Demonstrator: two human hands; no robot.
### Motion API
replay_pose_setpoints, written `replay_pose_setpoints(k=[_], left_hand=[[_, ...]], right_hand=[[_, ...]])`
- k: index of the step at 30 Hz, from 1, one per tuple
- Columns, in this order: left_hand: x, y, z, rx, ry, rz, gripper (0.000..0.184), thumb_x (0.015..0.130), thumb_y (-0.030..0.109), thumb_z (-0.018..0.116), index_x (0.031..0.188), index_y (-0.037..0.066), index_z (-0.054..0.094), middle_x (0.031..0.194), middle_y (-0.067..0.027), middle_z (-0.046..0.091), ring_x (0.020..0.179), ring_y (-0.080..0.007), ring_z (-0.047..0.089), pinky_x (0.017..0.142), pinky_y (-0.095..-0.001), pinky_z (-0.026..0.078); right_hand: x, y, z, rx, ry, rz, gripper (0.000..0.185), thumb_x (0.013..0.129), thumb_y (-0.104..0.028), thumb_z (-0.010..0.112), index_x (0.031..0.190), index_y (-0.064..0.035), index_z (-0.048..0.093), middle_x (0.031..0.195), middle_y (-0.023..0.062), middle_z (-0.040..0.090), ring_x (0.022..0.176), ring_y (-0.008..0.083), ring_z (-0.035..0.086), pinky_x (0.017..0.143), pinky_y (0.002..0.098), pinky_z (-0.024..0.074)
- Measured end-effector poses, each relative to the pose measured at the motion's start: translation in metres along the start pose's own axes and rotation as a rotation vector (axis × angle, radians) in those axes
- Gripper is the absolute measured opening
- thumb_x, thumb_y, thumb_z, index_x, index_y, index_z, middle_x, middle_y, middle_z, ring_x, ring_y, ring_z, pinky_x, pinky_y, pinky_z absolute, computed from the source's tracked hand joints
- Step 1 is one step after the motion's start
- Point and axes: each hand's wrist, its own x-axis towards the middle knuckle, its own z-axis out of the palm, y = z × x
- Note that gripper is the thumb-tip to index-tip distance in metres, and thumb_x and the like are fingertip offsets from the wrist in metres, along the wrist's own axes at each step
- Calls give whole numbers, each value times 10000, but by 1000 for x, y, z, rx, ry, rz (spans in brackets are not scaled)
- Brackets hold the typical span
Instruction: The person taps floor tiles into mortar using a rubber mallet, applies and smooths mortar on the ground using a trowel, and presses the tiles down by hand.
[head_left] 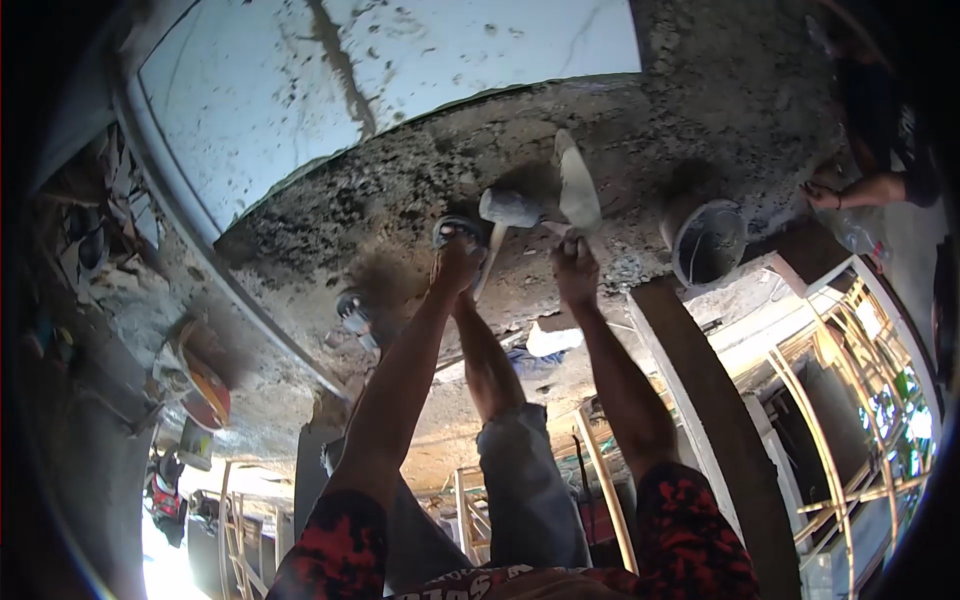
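Observation:
My right hand (pixel 575 268) is closed round the handle of a trowel (pixel 577 185), whose mortar-smeared blade points away over the rough grey bed. My left hand (pixel 456 264) is low beside my foot, against a dark rounded thing (pixel 456 228); its fingers are too dark and small to make out. Between the hands lies a mallet (pixel 509 208) with a grey head and a pale handle. Beyond them is a large pale tile (pixel 480 45) spotted with mortar, with a grey smear down a joint.
A bucket (pixel 708 243) stands to the right. At the far right is another person's hand (pixel 825 195). A round basin (pixel 200 380) is on the left, near broken pieces (pixel 130 200). A concrete beam (pixel 700 390) and wooden poles (pixel 815 430) are at lower right.

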Motion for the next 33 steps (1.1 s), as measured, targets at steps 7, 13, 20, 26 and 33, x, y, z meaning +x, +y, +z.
replay_pose_setpoints(k=[7, 13, 20, 26, 33], left_hand=[[48, 13, 76, 263, 23, -98, 512, 727, 331, 724, 1122, 52, 556, 1108, -210, 587, 1030, -354, 582, 829, -468, 469], [63, -3, 104, 358, 119, -133, 458, 795, 362, 636, 1081, 30, 504, 1026, -217, 601, 998, -372, 587, 804, -491, 470], [46, 53, 108, -149, 110, -240, 378, 818, 378, 596, 922, 16, 562, 790, -159, 611, 733, -308, 614, 639, -451, 470], [-13, 83, 44, -512, -211, -278, 341, 805, 376, 639, 839, 38, 602, 746, -82, 551, 702, -202, 550, 604, -424, 410], [-115, 79, -43, -237, -41, -54, 510, 744, 340, 690, 1062, -33, 547, 859, -156, 611, 728, -245, 604, 614, -391, 480]], right_hand=[[-83, -48, -63, 486, -42, 724, 203, 792, -105, 665, 797, -41, 472, 660, 17, 518, 605, 81, 471, 543, 274, 409], [-162, -31, -65, 625, 39, 835, 190, 818, -125, 666, 811, -64, 486, 664, -1, 512, 578, 80, 483, 528, 254, 411], [-211, -60, -97, 783, 208, 832, 144, 813, -47, 637, 837, -78, 499, 648, 6, 518, 542, 103, 518, 508, 256, 444], [-211, -133, -196, 1009, 353, 716, 158, 831, -78, 631, 815, -92, 474, 625, 15, 501, 494, 118, 503, 463, 254, 427], [-191, -137, -250, 722, 91, 699, 148, 831, -149, 624, 844, -82, 493, 611, 2, 475, 451, 107, 475, 418, 258, 420]])
